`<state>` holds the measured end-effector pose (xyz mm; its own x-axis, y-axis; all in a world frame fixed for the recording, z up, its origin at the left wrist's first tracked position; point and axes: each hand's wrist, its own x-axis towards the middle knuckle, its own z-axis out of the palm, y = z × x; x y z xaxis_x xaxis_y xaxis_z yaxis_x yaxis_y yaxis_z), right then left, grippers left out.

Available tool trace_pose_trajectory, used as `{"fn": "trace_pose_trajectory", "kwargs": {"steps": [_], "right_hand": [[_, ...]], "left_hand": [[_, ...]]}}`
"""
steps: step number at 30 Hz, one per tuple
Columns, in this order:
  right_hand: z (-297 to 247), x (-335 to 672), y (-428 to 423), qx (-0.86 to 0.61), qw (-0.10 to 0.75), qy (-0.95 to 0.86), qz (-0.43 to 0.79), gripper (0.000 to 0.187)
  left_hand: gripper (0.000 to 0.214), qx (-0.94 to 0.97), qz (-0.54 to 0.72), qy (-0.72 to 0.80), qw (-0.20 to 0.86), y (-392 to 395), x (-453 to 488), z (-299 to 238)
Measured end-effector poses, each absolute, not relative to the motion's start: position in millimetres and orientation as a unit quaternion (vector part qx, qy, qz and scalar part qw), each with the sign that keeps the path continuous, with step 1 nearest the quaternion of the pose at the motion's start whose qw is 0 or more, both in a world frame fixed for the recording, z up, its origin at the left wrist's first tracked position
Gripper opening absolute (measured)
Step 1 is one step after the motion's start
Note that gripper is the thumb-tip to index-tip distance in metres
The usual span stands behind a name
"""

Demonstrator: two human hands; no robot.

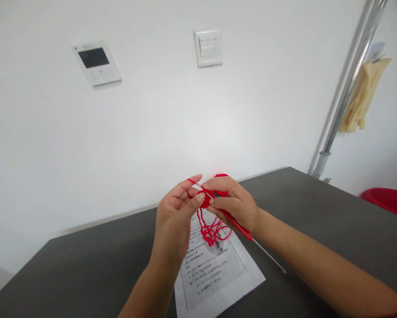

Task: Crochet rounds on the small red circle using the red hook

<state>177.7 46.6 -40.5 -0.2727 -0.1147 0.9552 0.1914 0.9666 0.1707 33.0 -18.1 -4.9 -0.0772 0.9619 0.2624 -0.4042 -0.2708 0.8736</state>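
My left hand (178, 210) pinches a small red crochet piece (206, 199) between thumb and fingers, with a strand of red yarn running over its raised index finger. In my right hand (236, 201) is a crochet hook (236, 224) with a red handle, held closed; its metal tip meets the crochet piece, and a thin metal rod sticks out from the handle's back end. Loose red yarn (213, 234) hangs from the work and lies tangled on the printed sheet (211, 287). Behind my right hand a red yarn ball (222, 176) shows in part.
The sheet lies on a dark grey table (125, 265) against a white wall. A wall panel with a screen (97, 62) and a light switch (209, 47) are mounted above. To the right stand a metal pole (347, 88), hanging yellow gloves (364, 95) and a red basin (388, 201).
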Motion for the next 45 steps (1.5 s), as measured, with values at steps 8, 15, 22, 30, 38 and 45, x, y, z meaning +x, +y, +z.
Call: {"fn": "trace_pose_trajectory", "kwargs": {"steps": [8,15,22,30,38,45], "right_hand": [[-43,176,46,-0.029,0.614,-0.780,-0.119,0.013],[-51,170,39,-0.139,0.585,-0.796,-0.077,0.005],[-28,175,24,-0.119,0.587,-0.794,-0.103,0.000],[-15,185,17,-0.098,0.570,-0.813,-0.063,0.007],[-11,192,16,-0.218,0.555,-0.780,0.188,0.008],[-18,185,25,-0.154,0.594,-0.652,0.445,0.019]], "left_hand": [[0.032,0.455,0.664,0.313,0.505,-17,34,-5],[0.033,0.528,0.656,0.379,0.384,-16,29,-8],[0.031,0.637,0.588,0.423,0.263,-13,11,-6],[0.025,0.692,0.557,0.453,0.080,-8,4,-5],[0.019,0.689,0.554,0.462,0.065,0,4,-4],[0.017,0.606,0.585,0.422,0.335,-1,1,-2]]}}
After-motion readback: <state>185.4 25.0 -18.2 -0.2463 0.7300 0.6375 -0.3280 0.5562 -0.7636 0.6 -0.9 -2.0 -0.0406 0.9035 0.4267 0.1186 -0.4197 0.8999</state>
